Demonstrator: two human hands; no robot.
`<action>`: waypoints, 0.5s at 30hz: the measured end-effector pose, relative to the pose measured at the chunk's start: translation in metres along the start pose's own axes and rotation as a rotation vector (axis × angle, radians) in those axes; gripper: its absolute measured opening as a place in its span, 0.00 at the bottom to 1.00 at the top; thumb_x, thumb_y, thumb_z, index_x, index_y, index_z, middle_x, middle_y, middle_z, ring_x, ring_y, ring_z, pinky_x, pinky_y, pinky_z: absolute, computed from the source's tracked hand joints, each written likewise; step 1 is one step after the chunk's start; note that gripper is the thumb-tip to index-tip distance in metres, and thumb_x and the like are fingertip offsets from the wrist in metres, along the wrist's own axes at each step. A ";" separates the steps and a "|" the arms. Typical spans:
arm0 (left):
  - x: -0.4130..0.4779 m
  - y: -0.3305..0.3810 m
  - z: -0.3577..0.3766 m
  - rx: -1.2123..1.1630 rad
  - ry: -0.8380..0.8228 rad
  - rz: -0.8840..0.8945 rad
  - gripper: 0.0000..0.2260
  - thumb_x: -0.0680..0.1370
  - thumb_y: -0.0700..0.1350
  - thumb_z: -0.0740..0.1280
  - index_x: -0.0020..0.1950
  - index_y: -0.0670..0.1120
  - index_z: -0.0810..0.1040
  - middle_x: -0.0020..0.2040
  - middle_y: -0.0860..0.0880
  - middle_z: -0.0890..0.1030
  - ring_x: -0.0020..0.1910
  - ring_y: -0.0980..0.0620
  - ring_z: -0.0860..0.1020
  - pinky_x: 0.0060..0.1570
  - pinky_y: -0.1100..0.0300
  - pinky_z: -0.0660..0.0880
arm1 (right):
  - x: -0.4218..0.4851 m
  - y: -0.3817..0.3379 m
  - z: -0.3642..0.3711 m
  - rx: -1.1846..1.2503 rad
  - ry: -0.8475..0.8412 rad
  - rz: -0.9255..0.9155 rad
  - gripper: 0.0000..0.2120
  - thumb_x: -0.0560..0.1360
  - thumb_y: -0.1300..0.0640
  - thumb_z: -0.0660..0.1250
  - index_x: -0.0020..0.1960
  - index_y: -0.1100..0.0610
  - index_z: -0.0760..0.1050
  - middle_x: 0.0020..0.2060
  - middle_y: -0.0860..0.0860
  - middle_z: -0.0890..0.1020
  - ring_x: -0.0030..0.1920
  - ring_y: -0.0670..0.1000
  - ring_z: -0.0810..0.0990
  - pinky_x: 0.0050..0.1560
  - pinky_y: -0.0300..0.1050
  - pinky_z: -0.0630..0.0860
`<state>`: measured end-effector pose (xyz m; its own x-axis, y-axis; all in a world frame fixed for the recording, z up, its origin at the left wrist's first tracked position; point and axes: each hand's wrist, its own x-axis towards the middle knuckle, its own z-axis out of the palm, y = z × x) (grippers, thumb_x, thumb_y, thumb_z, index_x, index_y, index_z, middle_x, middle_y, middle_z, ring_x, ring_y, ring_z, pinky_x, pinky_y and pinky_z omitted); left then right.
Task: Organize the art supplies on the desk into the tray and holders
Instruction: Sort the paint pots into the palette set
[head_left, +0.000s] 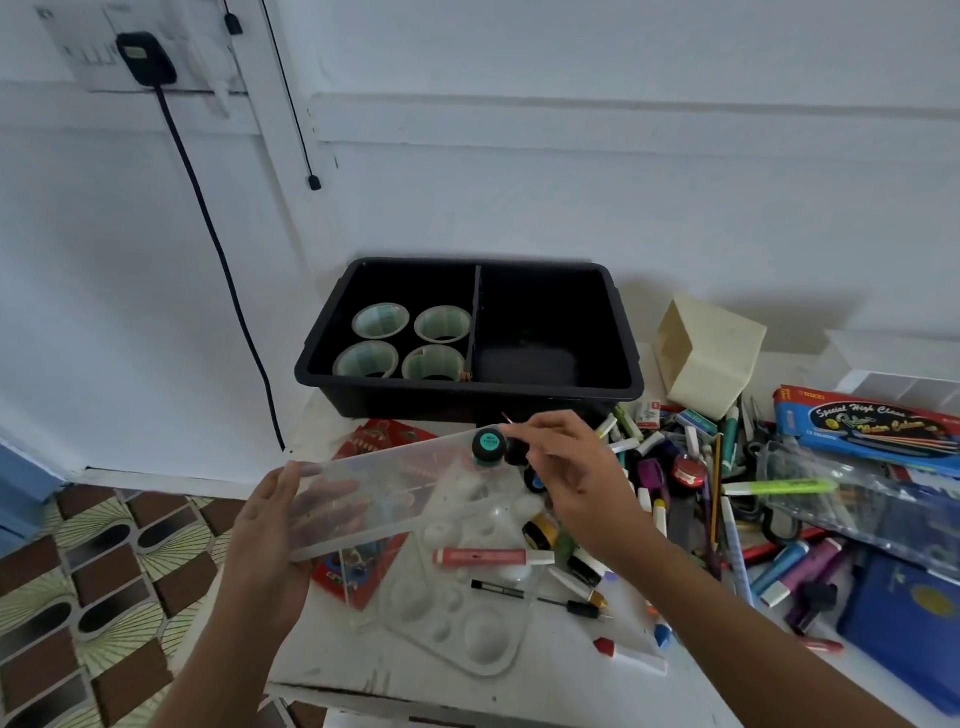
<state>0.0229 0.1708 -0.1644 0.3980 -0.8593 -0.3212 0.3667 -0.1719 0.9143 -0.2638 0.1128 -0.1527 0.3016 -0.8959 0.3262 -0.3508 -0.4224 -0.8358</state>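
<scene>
Near: a white paint palette (457, 618) lies on the desk (363, 670). The left hand (270, 525) grips a clear plastic box (384, 493), thumb over its left end, fingers beneath. The right hand (566, 478) pinches a teal-capped paint jar (488, 446) at the box's far right corner. Far: a black divided tray (618, 332), with four cups (410, 338) in its left compartment.

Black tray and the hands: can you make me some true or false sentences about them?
1. The black tray has four cups in its left part. True.
2. The right hand holds scissors. False: it pinches a small bottle with a teal cap.
3. The left hand holds a clear box. True.
4. The pink marker lies inside the tray. False: it lies on the desk, in front of the tray.
</scene>
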 end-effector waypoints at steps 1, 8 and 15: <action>-0.002 -0.001 0.004 0.008 -0.003 0.006 0.12 0.84 0.51 0.61 0.55 0.45 0.78 0.55 0.39 0.85 0.52 0.36 0.84 0.49 0.44 0.80 | 0.002 0.000 0.001 -0.087 -0.018 -0.080 0.18 0.80 0.69 0.62 0.63 0.52 0.81 0.58 0.48 0.74 0.57 0.46 0.77 0.56 0.38 0.77; -0.010 -0.002 0.013 0.002 0.021 -0.009 0.13 0.84 0.52 0.60 0.57 0.44 0.77 0.57 0.38 0.84 0.54 0.36 0.84 0.54 0.39 0.78 | 0.001 0.001 -0.005 -0.177 0.061 -0.201 0.10 0.76 0.65 0.71 0.56 0.56 0.80 0.56 0.49 0.73 0.58 0.45 0.76 0.59 0.36 0.75; -0.014 -0.007 0.017 0.013 0.060 -0.006 0.15 0.85 0.52 0.60 0.61 0.43 0.77 0.58 0.38 0.84 0.58 0.34 0.82 0.57 0.37 0.77 | -0.005 0.011 0.002 -0.204 0.102 -0.340 0.08 0.74 0.59 0.75 0.51 0.58 0.79 0.55 0.48 0.79 0.58 0.44 0.78 0.66 0.50 0.75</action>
<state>0.0004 0.1759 -0.1623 0.4461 -0.8278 -0.3403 0.3583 -0.1832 0.9155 -0.2672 0.1129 -0.1643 0.3446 -0.7055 0.6193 -0.4179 -0.7060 -0.5718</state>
